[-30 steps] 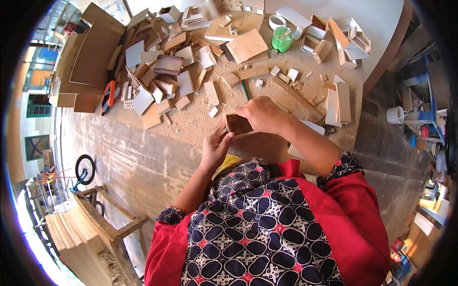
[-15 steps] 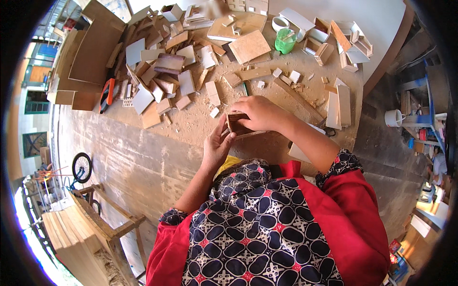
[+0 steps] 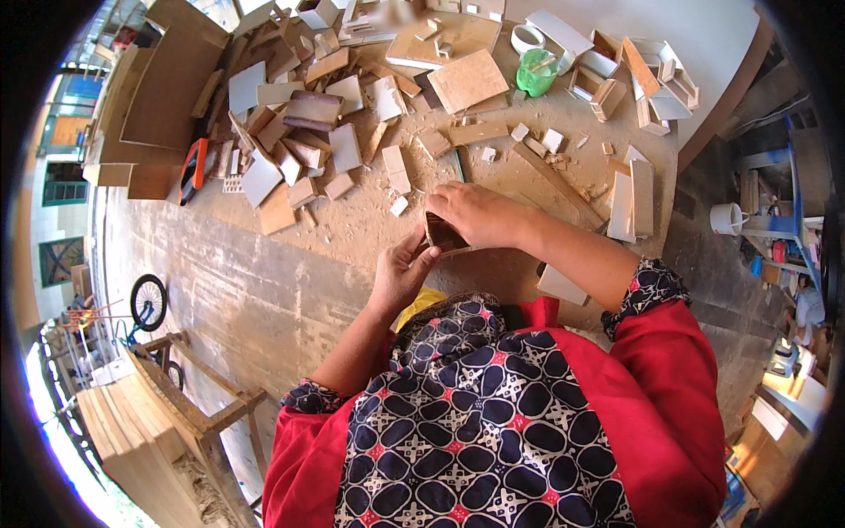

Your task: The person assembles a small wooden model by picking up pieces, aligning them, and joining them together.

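Observation:
A small dark-brown wooden box or frame (image 3: 447, 234) is between my two hands, just over the near edge of the worktable. My left hand (image 3: 403, 269) grips its left end, with the thumb along the near side. From above and the right, my right hand (image 3: 475, 214) closes over its far side, fingers bent at the top left corner. My right hand hides much of the piece. Just beyond that hand a thin dark-green stick, perhaps a pencil (image 3: 460, 165), lies on the table. A small white block (image 3: 399, 206) sits beyond my left hand.
Wood offcuts (image 3: 304, 150) crowd the dusty worktable (image 3: 352, 224) at left. An orange-and-black tool (image 3: 193, 172) stands at its left edge. A green plastic cup (image 3: 536, 73) and white ring (image 3: 527, 38) are at the back. A wooden frame (image 3: 220, 409) stands lower left.
My right hand has shifted across the top of the box toward its left corner, its fingers now over the edge. The left hand keeps its grip. The whole view has tilted slightly.

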A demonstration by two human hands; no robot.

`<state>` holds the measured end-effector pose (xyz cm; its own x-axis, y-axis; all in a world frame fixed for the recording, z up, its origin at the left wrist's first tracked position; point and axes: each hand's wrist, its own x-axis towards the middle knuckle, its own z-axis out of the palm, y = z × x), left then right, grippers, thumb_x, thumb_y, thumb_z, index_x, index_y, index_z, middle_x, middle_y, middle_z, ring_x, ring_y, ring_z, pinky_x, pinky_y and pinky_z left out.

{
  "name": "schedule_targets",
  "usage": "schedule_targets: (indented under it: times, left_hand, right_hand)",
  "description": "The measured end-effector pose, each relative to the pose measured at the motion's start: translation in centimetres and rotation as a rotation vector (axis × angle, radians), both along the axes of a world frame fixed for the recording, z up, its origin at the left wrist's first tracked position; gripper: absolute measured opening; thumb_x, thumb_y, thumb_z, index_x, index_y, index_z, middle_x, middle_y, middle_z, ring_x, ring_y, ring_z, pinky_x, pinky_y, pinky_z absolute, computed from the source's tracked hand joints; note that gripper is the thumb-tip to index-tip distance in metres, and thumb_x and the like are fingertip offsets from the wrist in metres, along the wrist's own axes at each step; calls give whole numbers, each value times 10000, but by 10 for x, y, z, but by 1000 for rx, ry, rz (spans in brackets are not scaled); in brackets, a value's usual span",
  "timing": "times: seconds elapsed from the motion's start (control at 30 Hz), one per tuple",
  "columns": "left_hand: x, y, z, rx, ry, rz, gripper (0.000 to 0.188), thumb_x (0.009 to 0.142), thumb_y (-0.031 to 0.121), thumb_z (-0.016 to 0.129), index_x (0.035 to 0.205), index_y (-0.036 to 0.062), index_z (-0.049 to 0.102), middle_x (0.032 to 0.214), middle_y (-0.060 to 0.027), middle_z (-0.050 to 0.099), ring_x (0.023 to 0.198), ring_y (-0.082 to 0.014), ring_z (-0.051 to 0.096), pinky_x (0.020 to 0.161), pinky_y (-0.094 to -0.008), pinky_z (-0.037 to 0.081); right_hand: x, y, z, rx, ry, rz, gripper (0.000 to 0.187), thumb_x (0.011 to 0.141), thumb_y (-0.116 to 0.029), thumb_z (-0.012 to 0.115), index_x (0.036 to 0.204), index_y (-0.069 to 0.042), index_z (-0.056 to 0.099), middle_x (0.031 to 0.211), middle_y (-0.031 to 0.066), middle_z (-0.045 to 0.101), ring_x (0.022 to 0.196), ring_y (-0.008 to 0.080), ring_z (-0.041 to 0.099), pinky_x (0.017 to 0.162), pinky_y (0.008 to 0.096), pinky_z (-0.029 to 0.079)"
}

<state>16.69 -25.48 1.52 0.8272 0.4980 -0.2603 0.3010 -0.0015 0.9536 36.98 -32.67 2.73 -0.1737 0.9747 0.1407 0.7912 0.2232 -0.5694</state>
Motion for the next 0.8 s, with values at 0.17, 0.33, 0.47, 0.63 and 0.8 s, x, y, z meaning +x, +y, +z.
schedule_targets:
  times: [0.17, 0.33, 0.47, 0.63, 0.8]
  left_hand:
    - [0, -1, 3, 39, 10, -11, 504, 929, 217, 608, 1344, -32, 466, 1128, -91, 660, 1057, -91, 539, 920, -269, 431]
    - [0, 0, -3, 50, 8, -33, 499, 928, 205, 607, 1343, -33, 467, 1128, -98, 662, 1055, -89, 539, 909, -269, 437]
    - [0, -1, 0, -17, -10, 17, 535, 923, 206, 618, 1359, -46, 437, 1167, -139, 642, 1098, -118, 540, 936, -286, 432]
    - [1, -12, -6, -51, -194, 70, 711, 914, 221, 635, 1453, -38, 251, 1389, -198, 467, 1274, -224, 458, 1035, -351, 383]
    - [-3, -12, 17, 271, -157, 187, 897, 771, 315, 779, 1478, 82, 278, 1496, -159, 331, 1369, -304, 337, 1072, -449, 336]
  right_hand:
    - [-1, 1, -1, 6, 62, 0, 228, 832, -146, 579, 982, 13, 514, 1017, 230, 568, 994, 399, 570, 878, 445, 469]
    - [-2, 2, 6, -58, 73, -13, 227, 842, -125, 555, 1021, 12, 525, 1041, 232, 574, 1005, 385, 584, 880, 441, 478]
    - [-1, 3, 12, -119, 80, -24, 239, 817, -125, 594, 1008, 12, 550, 1010, 227, 589, 1001, 382, 587, 874, 442, 478]
    - [16, 5, 10, -12, 119, -32, 386, 770, -170, 702, 1095, 12, 601, 1061, 228, 608, 983, 361, 609, 865, 413, 485]
    - [53, -30, 29, 17, 255, -378, 392, 789, -221, 721, 1089, 9, 617, 1011, 201, 644, 881, 295, 649, 792, 361, 512]
